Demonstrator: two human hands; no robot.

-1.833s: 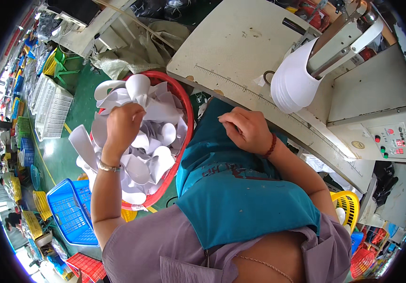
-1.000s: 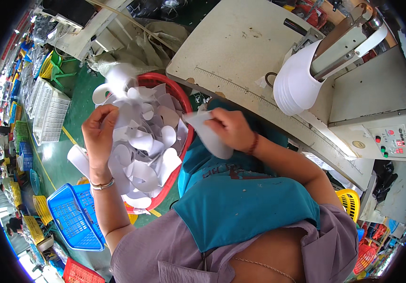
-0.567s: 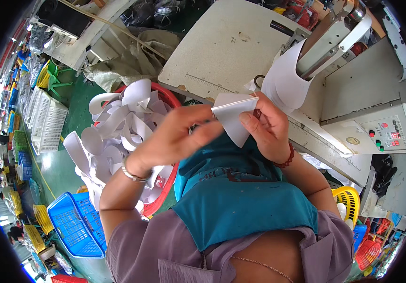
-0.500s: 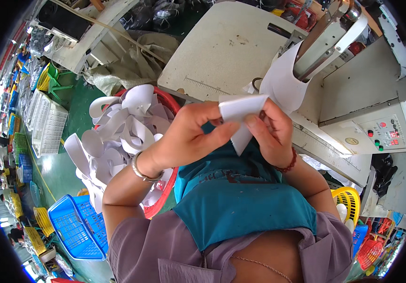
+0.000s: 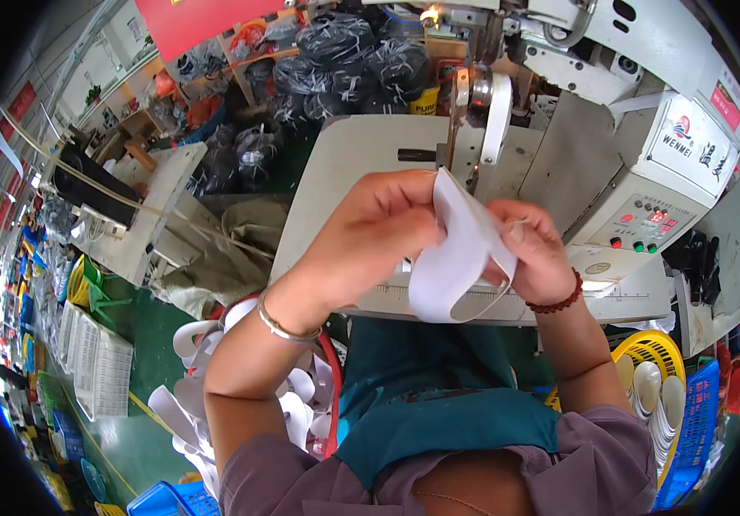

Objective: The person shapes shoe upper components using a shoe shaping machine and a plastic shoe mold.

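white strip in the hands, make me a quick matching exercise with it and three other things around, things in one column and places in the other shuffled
Things:
1. white strip
2. red bead bracelet
3. silver bangle
4. yellow basket

Places:
A. on the left wrist
B. low on the right, beside the blue crate
C. pinched between both hands
D. on the right wrist

Pairs: 1-C, 2-D, 3-A, 4-B
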